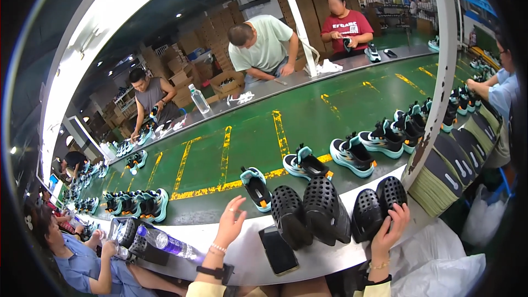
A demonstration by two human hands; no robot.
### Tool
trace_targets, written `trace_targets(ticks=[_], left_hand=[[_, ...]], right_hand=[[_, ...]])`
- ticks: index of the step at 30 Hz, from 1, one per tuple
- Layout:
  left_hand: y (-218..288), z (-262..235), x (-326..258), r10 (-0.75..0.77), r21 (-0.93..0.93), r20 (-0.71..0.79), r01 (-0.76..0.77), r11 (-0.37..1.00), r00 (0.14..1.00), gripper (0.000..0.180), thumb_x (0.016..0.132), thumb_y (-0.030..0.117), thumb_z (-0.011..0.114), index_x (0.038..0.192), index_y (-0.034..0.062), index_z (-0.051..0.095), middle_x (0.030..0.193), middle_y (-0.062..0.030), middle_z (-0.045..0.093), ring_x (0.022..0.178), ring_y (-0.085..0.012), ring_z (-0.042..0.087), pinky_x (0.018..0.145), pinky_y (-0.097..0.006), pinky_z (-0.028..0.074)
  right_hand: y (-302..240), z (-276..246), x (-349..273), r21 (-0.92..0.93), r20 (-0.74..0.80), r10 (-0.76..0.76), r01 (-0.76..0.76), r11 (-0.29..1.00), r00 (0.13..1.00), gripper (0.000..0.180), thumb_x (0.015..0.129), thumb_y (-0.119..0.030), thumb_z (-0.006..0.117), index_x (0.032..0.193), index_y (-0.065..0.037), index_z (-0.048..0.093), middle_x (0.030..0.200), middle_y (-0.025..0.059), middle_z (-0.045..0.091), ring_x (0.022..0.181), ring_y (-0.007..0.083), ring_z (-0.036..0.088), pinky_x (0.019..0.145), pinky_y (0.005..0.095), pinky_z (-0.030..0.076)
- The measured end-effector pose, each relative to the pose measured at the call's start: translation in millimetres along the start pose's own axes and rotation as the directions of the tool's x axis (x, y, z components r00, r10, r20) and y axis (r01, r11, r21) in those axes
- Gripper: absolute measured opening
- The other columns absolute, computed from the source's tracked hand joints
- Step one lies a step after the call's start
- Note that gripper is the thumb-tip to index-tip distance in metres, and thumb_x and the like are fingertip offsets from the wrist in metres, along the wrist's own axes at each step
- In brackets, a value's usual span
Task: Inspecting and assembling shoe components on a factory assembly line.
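Observation:
My left hand (231, 223) hovers at the belt's near edge with fingers apart and nothing in it. Just right of it a black, teal and orange sneaker (256, 189) stands on the green belt. My right hand (391, 232) closes around the near end of a black perforated shoe-shaped form (394, 191); its palm side is hidden. A matching form (367, 214) touches it on the left. Two larger black perforated forms (287, 209) stand side by side on the white ledge (242, 272). Between my hands, a dark phone (279, 250) lies flat.
Sneakers (352, 155) line the green belt (253, 148) to the right, with more (137, 203) at left. A bottle (168, 242) lies by a black bag (132, 236). A white post (437, 82) rises near stacked dark pads (462, 159). Several co-workers sit or stand around the belt.

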State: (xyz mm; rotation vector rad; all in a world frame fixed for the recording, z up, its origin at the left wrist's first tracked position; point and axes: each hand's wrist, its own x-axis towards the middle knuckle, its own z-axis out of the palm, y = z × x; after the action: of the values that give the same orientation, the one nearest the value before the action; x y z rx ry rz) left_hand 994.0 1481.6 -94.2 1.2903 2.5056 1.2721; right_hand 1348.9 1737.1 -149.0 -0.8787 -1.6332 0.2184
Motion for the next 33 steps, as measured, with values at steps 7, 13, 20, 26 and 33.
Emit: trace_targets(ticks=[7, 13, 20, 26, 33], left_hand=[[-10, 39, 22, 0.052, 0.122, 0.043, -0.057, 0.991, 0.998, 0.047, 0.088, 0.015, 0.070, 0.132, 0.0091, 0.055, 0.137, -0.0107, 0.052, 0.091, -0.0220, 0.065, 0.074, -0.032, 0.056], [3, 50, 26, -0.013, 0.143, 0.012, 0.011, 0.990, 1.000, 0.040, 0.084, 0.011, 0.070, 0.123, 0.0061, 0.062, 0.136, -0.0094, 0.053, 0.098, -0.0193, 0.062, 0.073, -0.029, 0.055], [-5, 53, 40, 0.290, 0.346, -0.019, -0.266, 0.900, 0.957, 0.037, 0.081, 0.014, 0.069, 0.117, 0.0070, 0.064, 0.110, -0.0157, 0.064, 0.108, -0.0324, 0.059, 0.097, -0.041, 0.046], [0, 73, 58, 0.050, 0.307, -0.081, -0.022, 0.952, 0.995, 0.033, 0.087, 0.022, 0.070, 0.117, 0.0079, 0.064, 0.094, -0.0134, 0.065, 0.092, -0.0319, 0.062, 0.084, -0.042, 0.049], [13, 84, 82, 0.034, 0.393, -0.053, -0.010, 0.920, 0.998, 0.052, 0.087, 0.014, 0.068, 0.136, 0.0121, 0.050, 0.086, -0.0209, 0.064, 0.085, -0.0390, 0.062, 0.078, -0.047, 0.050]], right_hand=[[10, -2, -7, 0.009, 0.039, -0.017, 0.017, 1.000, 0.999, 0.035, 0.098, -0.036, 0.052, 0.101, -0.002, 0.061, 0.128, 0.0154, 0.056, 0.133, 0.0449, 0.040, 0.110, 0.0577, 0.029], [21, -5, -17, -0.002, 0.056, 0.017, -0.017, 1.000, 0.998, 0.027, 0.095, -0.029, 0.057, 0.096, -0.003, 0.062, 0.128, 0.0142, 0.056, 0.133, 0.0447, 0.039, 0.110, 0.0599, 0.027], [20, -6, -15, 0.000, 0.064, 0.020, -0.020, 1.000, 0.998, 0.025, 0.100, -0.024, 0.050, 0.095, -0.002, 0.060, 0.128, 0.0148, 0.055, 0.135, 0.0461, 0.038, 0.111, 0.0571, 0.028], [25, -10, -14, 0.028, 0.070, -0.006, 0.004, 1.000, 0.998, 0.022, 0.099, -0.020, 0.048, 0.094, -0.002, 0.060, 0.125, 0.0162, 0.055, 0.133, 0.0483, 0.038, 0.110, 0.0595, 0.028], [27, -12, -6, 0.072, 0.019, -0.037, 0.036, 0.997, 0.999, 0.024, 0.097, -0.033, 0.062, 0.105, -0.014, 0.072, 0.131, 0.0182, 0.061, 0.128, 0.0388, 0.050, 0.107, 0.0546, 0.037]])
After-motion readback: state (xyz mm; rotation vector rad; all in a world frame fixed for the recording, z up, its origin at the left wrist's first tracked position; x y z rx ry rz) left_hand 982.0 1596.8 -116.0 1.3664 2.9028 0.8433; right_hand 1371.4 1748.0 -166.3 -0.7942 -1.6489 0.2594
